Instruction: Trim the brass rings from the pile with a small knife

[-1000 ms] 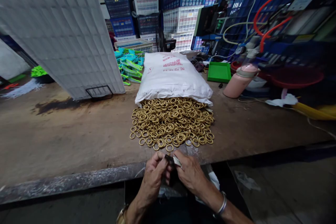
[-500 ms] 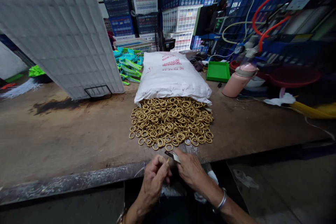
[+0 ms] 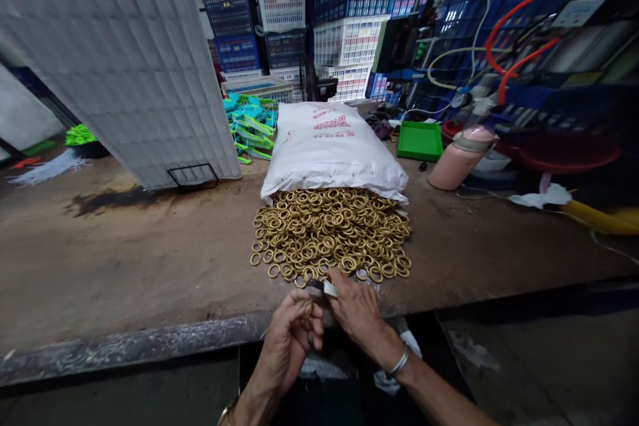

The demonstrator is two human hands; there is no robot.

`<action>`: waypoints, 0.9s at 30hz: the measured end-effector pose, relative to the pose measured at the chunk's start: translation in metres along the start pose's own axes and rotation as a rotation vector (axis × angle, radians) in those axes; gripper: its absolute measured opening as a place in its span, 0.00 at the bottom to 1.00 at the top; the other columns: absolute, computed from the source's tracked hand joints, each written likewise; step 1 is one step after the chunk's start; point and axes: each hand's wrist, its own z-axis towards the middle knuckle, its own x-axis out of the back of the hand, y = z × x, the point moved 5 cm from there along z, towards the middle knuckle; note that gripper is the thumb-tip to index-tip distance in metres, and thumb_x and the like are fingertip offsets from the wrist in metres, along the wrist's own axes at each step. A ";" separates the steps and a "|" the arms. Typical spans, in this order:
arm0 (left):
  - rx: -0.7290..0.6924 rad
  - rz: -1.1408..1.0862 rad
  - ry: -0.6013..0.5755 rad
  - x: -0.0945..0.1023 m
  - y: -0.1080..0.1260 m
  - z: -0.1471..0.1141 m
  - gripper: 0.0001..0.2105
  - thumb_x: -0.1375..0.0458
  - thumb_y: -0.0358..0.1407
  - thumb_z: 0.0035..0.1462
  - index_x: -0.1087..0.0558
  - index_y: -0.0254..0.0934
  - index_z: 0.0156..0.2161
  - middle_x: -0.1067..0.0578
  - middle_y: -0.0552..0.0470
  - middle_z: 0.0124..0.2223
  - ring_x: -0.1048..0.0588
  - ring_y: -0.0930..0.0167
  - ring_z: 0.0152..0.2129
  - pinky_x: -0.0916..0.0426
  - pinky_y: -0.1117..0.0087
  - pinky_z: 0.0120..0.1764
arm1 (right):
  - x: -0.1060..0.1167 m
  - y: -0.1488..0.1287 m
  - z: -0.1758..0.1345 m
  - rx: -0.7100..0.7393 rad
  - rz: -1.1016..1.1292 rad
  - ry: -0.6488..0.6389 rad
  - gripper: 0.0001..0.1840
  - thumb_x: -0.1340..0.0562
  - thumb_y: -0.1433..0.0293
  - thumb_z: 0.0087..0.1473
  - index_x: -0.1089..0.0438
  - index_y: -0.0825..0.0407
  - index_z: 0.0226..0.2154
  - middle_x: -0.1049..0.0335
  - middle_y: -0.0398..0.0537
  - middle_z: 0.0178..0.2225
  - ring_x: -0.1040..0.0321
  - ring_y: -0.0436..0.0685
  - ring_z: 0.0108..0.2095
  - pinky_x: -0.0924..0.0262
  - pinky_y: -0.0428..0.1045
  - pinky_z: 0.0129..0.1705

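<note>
A heap of brass-coloured rings (image 3: 329,233) spreads out from under a white woven sack (image 3: 334,146) on the wooden table. At the table's front edge, my left hand (image 3: 294,329) pinches one such ring (image 3: 309,308) between thumb and forefinger, its other fingers loosely curled. Just to the right, my right hand (image 3: 358,309) is closed round a small knife-like tool (image 3: 329,289) with a dark tip and a white part. The tip points left, just above my left fingertips. Most of the tool is hidden in my grasp.
A tall grey-white ribbed panel (image 3: 130,66) stands at left. Teal and green plastic pieces (image 3: 249,123) lie behind it. A green tray (image 3: 420,140) and a pink bottle (image 3: 462,158) are at right, with stacked crates (image 3: 349,40) at the back.
My right hand has shifted slightly up toward the rings with the tool. My left hand has turned and its fingers have loosened apart, showing more of the palm. The view has moved slightly.
</note>
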 end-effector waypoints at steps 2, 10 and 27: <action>0.047 -0.047 0.007 0.002 -0.002 0.001 0.09 0.42 0.34 0.47 0.33 0.35 0.35 0.29 0.52 0.28 0.33 0.76 0.20 0.39 0.76 0.20 | 0.000 -0.001 0.001 -0.002 -0.015 -0.002 0.13 0.47 0.76 0.49 0.42 0.50 0.39 0.30 0.46 0.30 0.34 0.54 0.29 0.58 0.47 0.27; 0.025 0.021 0.141 0.006 -0.004 0.008 0.11 0.39 0.39 0.43 0.34 0.33 0.26 0.31 0.54 0.26 0.33 0.77 0.20 0.41 0.79 0.17 | 0.009 0.002 0.002 0.002 0.160 0.007 0.09 0.48 0.77 0.47 0.41 0.51 0.34 0.33 0.43 0.24 0.37 0.51 0.24 0.57 0.45 0.25; -0.055 0.556 0.089 -0.011 -0.003 0.008 0.16 0.44 0.47 0.47 0.36 0.34 0.23 0.40 0.61 0.15 0.46 0.83 0.09 0.52 0.80 0.13 | 0.010 -0.004 -0.008 -0.058 0.879 -0.087 0.11 0.49 0.63 0.52 0.41 0.52 0.24 0.44 0.37 0.21 0.46 0.47 0.23 0.48 0.43 0.27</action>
